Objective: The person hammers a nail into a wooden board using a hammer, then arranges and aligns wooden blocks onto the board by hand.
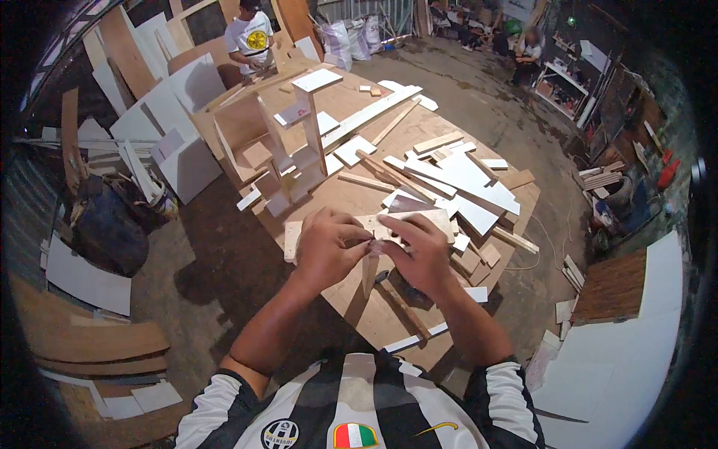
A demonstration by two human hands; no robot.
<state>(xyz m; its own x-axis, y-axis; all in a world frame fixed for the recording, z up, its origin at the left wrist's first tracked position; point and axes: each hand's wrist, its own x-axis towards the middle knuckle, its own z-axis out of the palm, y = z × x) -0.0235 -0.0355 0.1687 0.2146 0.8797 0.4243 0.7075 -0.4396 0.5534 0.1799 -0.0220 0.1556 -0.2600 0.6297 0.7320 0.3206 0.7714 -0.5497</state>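
Note:
My left hand (329,243) is closed in a pinch over a pale wooden board (292,238) near the front of the table. My right hand (420,251) meets it there, thumb tip close to the left fingertips and forefinger reaching over the board. Something small, dark and thin shows between the fingertips, too small to name. Below the hands a narrow wooden strip (369,278) points toward me. A hammer (404,308) lies on the table just right of that strip, its handle angled toward the front edge.
Wood strips and white panel offcuts (464,191) cover the table's right side. An open wooden frame (280,146) stands at the back left. Beyond the table a person (250,45) stands, and another person (528,54) is farther back right. Large panels (183,157) lean at left.

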